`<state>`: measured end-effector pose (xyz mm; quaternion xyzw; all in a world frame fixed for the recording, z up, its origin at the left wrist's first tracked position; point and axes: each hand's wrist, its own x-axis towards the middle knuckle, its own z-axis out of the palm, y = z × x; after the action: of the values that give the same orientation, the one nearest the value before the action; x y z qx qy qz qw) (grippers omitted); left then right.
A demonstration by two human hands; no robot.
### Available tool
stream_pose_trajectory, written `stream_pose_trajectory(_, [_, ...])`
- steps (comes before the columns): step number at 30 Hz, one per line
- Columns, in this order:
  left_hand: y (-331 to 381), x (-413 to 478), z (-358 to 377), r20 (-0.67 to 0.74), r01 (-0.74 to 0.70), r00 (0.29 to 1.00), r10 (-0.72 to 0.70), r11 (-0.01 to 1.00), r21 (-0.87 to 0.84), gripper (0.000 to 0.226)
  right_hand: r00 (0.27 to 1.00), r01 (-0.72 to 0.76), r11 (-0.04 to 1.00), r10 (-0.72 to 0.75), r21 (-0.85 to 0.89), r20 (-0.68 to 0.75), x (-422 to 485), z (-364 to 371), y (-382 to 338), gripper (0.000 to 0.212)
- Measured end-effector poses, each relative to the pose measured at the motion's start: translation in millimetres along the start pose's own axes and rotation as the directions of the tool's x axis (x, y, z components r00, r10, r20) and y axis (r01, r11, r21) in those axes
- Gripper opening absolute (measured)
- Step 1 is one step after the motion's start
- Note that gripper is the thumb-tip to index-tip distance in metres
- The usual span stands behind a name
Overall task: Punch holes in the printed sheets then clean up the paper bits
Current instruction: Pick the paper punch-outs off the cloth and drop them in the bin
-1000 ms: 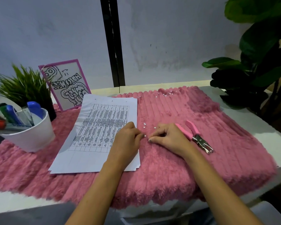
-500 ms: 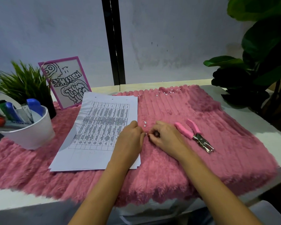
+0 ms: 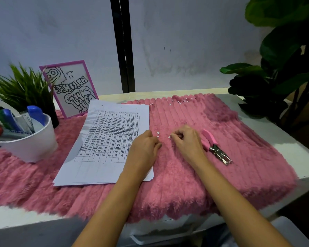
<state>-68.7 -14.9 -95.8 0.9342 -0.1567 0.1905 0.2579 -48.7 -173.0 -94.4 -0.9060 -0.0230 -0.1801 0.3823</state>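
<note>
- I am resting my left hand (image 3: 144, 148) on the right edge of the printed sheets (image 3: 105, 139), with its knuckles pointing away from me.
- I am keeping this hand's fingers (image 3: 150, 138) curled in against the thumb. I cannot tell whether anything is caught inside them.
- I am setting my right hand (image 3: 187, 142) on the pink furry mat (image 3: 185, 184), near my left hand but not touching it.
- I am curling this hand's fingers (image 3: 178, 135) down so the tips are meeting the fur. One of the paper bits (image 3: 169, 137) is lying just beside them, and I cannot tell whether I am pinching any.
- Two more bits are lying in the gap between my hands, by the sheets' edge. A further scatter is lying along the mat's far edge.
- The sheets are lying flat in a stack on the left part of the mat, with the printed table facing up and small holes showing near the far edge.
- The hole punch (image 3: 216, 148) is lying on the mat just to the right of my right hand. Its pink handles are pointing away from me and its metal head toward me.
- A white cup (image 3: 32, 145) of markers (image 3: 35, 115) is sitting at the left on the mat. Behind it a grass plant (image 3: 21, 88) and a framed drawing (image 3: 70, 88) are standing.
- A leafy plant (image 3: 278, 72) is standing at the right, past the table (image 3: 296, 141).
</note>
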Motion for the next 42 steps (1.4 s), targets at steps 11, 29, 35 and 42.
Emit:
stream_pose_trajectory(11, [3.3, 2.8, -2.2, 0.113, 0.006, 0.993, -0.018, 0.995, 0.102, 0.024, 0.989, 0.028, 0.985, -0.003, -0.170, 0.148, 1.6, 4.0, -4.3, 0.021])
stream_pose_trajectory(29, [63.5, 17.3, -35.8, -0.126, 0.038, 0.989, -0.073, 0.964, -0.264, 0.016, 0.959, 0.097, 0.932, 0.007, 0.349, -0.284, -25.2, -106.9, -15.3, 0.011])
stream_pose_trajectory(35, [165.3, -10.1, -9.4, -0.061, -0.270, 0.959, 0.276, 0.831, -0.486, 0.015, 0.797, 0.117, 0.918, 0.141, 0.380, -0.587, -96.9, -205.9, 21.7, 0.008])
stream_pose_trajectory(42, [255.1, -97.1, 130.3, 0.466, -0.166, 0.688, 0.556, 0.746, -0.645, 0.017, 0.506, -0.277, 0.849, 0.526, 0.449, -0.684, -186.5, -226.2, 154.3, 0.016])
